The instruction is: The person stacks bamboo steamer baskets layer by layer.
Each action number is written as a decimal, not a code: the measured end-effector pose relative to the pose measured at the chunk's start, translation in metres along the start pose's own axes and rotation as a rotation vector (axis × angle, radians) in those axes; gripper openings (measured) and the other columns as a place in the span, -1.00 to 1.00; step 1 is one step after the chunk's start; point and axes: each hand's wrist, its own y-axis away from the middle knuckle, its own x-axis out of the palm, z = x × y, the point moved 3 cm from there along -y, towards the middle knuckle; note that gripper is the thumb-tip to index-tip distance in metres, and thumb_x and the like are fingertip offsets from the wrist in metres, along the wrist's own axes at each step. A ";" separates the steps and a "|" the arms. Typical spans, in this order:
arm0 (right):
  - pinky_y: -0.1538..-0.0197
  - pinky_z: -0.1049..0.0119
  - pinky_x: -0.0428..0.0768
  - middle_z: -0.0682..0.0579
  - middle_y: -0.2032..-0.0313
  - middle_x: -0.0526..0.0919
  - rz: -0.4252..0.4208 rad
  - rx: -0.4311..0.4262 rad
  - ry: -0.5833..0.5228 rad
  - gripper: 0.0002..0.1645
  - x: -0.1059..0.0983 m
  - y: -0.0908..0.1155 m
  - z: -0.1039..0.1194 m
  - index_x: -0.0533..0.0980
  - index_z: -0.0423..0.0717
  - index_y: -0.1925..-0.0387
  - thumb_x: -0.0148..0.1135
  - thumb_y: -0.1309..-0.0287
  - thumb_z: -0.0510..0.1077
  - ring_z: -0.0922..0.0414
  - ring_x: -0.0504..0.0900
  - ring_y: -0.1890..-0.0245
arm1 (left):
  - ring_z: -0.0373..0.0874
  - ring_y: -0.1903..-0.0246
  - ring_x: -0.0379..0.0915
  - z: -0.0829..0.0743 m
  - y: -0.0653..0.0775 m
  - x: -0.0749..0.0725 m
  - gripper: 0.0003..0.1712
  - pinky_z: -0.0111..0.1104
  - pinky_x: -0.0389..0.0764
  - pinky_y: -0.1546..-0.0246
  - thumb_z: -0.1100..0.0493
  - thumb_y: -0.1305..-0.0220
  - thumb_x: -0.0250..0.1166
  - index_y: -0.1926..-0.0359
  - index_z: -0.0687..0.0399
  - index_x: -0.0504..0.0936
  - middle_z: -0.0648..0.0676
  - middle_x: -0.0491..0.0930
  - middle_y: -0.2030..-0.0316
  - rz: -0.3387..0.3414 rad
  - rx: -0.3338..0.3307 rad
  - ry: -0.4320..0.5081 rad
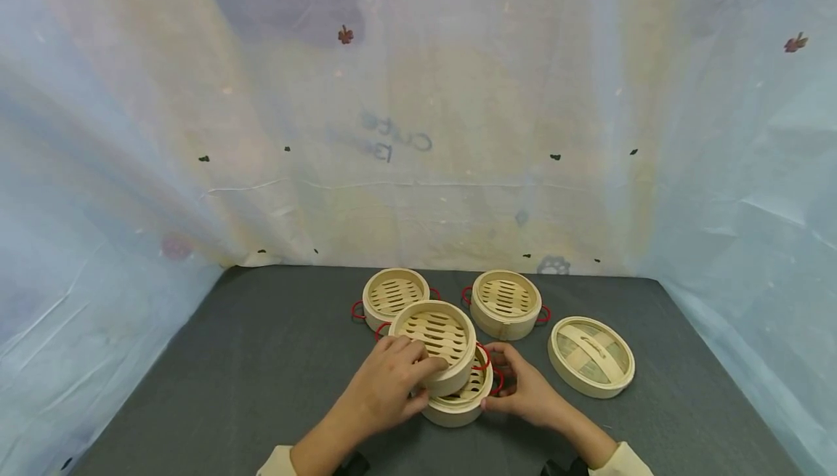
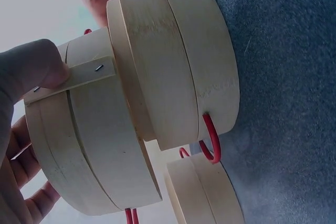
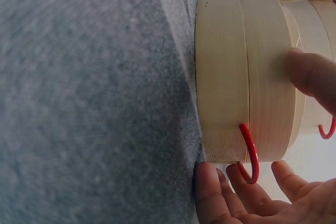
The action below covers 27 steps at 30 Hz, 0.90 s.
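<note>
With left hand (image 1: pixel 387 383), grips upper red-handled round pale bamboo steamer basket (image 1: pixel 434 332) by its wall, over and partly overlapping lower red-handled bamboo steamer basket (image 1: pixel 454 415). Cannot tell whether touching. With right hand (image 1: pixel 528 390), holds lower basket, on dark grey cloth (image 1: pixel 229 389), between thumb and fingers.

The upper steamer (image 1: pixel 434 327) in my left hand (image 1: pixel 386 385) is straw-yellow with rows of slots; the lower steamer (image 1: pixel 451 418) in my right hand (image 1: pixel 528 392) matches, its handle (image 3: pixel 253 153) red. The lid (image 1: pixel 591 356) has pale bands crossing greyer panels. The surface (image 1: pixel 261 352) is dark grey, my sleeve (image 1: pixel 621 463) cream, the blue-and-cream curtain (image 1: pixel 458 98) brown-flecked.
</note>
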 end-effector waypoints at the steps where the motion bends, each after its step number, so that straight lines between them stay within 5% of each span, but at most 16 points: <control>1: 0.25 0.32 0.63 -0.31 -0.12 0.45 0.001 -0.003 -0.003 -0.05 0.000 0.000 0.000 0.15 -0.17 -0.34 0.46 0.01 -0.12 0.00 0.57 0.01 | -0.28 0.36 0.34 0.000 0.000 0.000 -0.51 -0.30 0.42 0.15 0.15 0.20 0.39 0.12 -0.31 0.64 -0.20 0.45 0.40 0.001 0.002 0.001; 27: 0.27 0.32 0.63 -0.27 -0.12 0.41 -0.005 -0.007 -0.012 -0.03 0.000 0.001 0.001 0.14 -0.15 -0.35 0.47 0.03 -0.13 0.17 0.56 0.10 | -0.28 0.39 0.34 -0.011 -0.010 0.003 -0.49 -0.31 0.44 0.18 0.14 0.23 0.40 0.11 -0.30 0.64 -0.20 0.43 0.43 -0.008 0.051 0.023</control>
